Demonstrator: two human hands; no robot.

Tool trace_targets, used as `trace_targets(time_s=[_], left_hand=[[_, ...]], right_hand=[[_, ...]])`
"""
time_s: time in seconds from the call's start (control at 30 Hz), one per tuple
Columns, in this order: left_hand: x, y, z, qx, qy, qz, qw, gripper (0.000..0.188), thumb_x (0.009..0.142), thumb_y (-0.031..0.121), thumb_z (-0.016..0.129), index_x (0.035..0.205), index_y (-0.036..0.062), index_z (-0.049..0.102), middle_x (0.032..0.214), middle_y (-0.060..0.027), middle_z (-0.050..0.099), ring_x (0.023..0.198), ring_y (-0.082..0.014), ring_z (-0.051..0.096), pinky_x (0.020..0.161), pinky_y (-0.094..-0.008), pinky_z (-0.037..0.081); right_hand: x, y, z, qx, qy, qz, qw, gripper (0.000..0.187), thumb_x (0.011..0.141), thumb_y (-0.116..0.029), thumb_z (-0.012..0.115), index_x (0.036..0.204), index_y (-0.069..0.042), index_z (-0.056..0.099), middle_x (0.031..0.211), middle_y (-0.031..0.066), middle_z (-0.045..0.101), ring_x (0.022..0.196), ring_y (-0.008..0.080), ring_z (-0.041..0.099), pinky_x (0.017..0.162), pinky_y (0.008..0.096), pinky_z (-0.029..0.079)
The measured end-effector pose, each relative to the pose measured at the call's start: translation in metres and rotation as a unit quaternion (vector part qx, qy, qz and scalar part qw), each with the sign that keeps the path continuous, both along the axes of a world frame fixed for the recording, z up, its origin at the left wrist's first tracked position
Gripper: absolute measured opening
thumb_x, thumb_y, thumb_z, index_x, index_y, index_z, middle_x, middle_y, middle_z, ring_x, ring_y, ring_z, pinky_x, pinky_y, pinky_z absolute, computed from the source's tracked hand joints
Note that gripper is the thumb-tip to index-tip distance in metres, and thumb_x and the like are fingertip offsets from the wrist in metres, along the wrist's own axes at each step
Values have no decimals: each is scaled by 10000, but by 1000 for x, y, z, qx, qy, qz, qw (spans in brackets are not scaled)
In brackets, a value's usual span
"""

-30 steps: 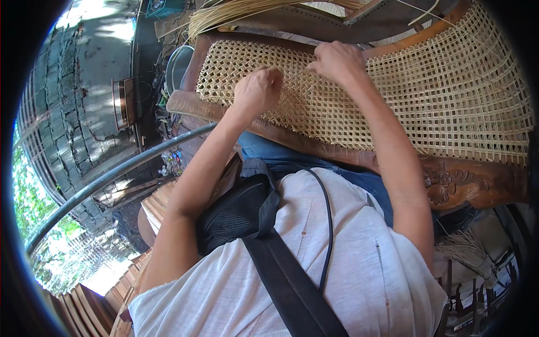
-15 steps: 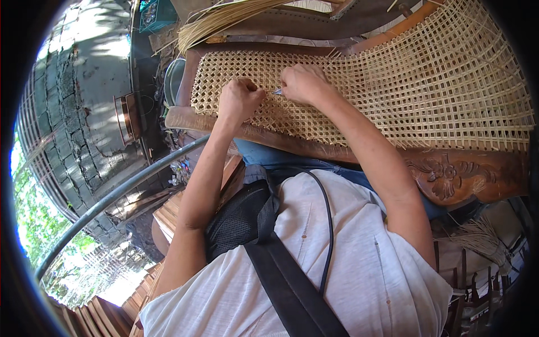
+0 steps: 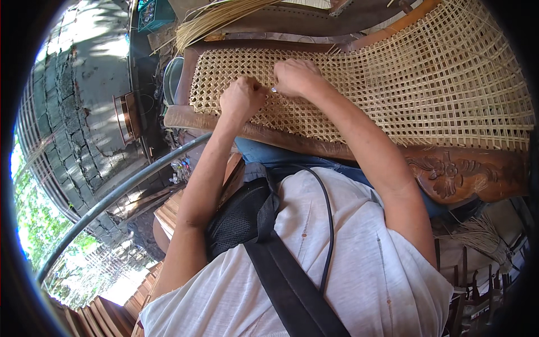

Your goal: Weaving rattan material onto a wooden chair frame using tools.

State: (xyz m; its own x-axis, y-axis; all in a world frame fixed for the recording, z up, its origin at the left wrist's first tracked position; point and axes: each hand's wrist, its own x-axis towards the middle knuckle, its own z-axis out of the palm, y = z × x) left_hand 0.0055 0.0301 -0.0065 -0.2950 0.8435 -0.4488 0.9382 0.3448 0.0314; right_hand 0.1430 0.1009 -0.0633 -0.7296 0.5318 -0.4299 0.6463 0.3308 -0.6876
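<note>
A woven cane panel (image 3: 337,90) stretches across a carved wooden frame (image 3: 449,171) over my lap. My left hand (image 3: 242,96) is closed on the left part of the weave, its fingertips bent down; what they pinch is hidden. Just to its right, my right hand (image 3: 295,77) is closed around a small tool (image 3: 273,89). Only the tool's short, shiny metal tip shows, pointing at my left fingers, so its exact kind cannot be told. On the left the weave is dense with small openings; to the right it is a looser grid.
A bundle of loose cane strands (image 3: 224,19) lies beyond the frame at the upper left. A metal tube (image 3: 120,191) curves past my left arm. More strands (image 3: 477,236) hang at the right. Wooden pieces (image 3: 101,314) stand at the lower left, near a teal crate (image 3: 154,14) farther off.
My right hand has shifted slightly left and up, and the tool's tip sits a little closer to my left hand. The left hand has turned slightly and stays closed.
</note>
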Motion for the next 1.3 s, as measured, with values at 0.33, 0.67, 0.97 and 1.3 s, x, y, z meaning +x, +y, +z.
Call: trace_targets(time_s=[0.33, 0.67, 0.97, 1.3], left_hand=[[12, -21, 8, 89, 6, -64, 994, 213, 783, 233, 706, 951, 105, 740, 984, -197, 655, 856, -353, 665, 792, -413, 526], [10, -38, 9, 152, -31, -63, 986, 163, 804, 162, 678, 896, 38, 730, 810, -160, 686, 745, -318, 684, 729, -401, 545], [7, -38, 4, 115, 0, -58, 992, 166, 808, 177, 655, 868, 40, 725, 779, -172, 697, 731, -328, 690, 707, -414, 544], [-6, 6, 15, -80, -81, -107, 988, 206, 894, 189, 596, 870, 19, 710, 891, -194, 703, 761, -310, 688, 703, -418, 551]], right_hand=[[24, 28, -40, 29, -83, -69, 994, 365, 899, -424, 680, 886, -60, 708, 785, 95, 695, 703, 209, 670, 685, 426, 561], [19, -40, -71, -455, 410, -302, 730, 562, 902, -542, 640, 1069, -5, 657, 749, 69, 663, 485, 47, 516, 418, 203, 418], [26, 14, -114, 89, 117, -308, 940, 311, 1015, -342, 509, 1013, -54, 626, 683, 68, 637, 486, 133, 549, 429, 316, 455], [48, 40, -73, 1, 105, -306, 946, 385, 951, -436, 605, 956, -53, 651, 658, 78, 627, 613, 204, 624, 611, 400, 492]])
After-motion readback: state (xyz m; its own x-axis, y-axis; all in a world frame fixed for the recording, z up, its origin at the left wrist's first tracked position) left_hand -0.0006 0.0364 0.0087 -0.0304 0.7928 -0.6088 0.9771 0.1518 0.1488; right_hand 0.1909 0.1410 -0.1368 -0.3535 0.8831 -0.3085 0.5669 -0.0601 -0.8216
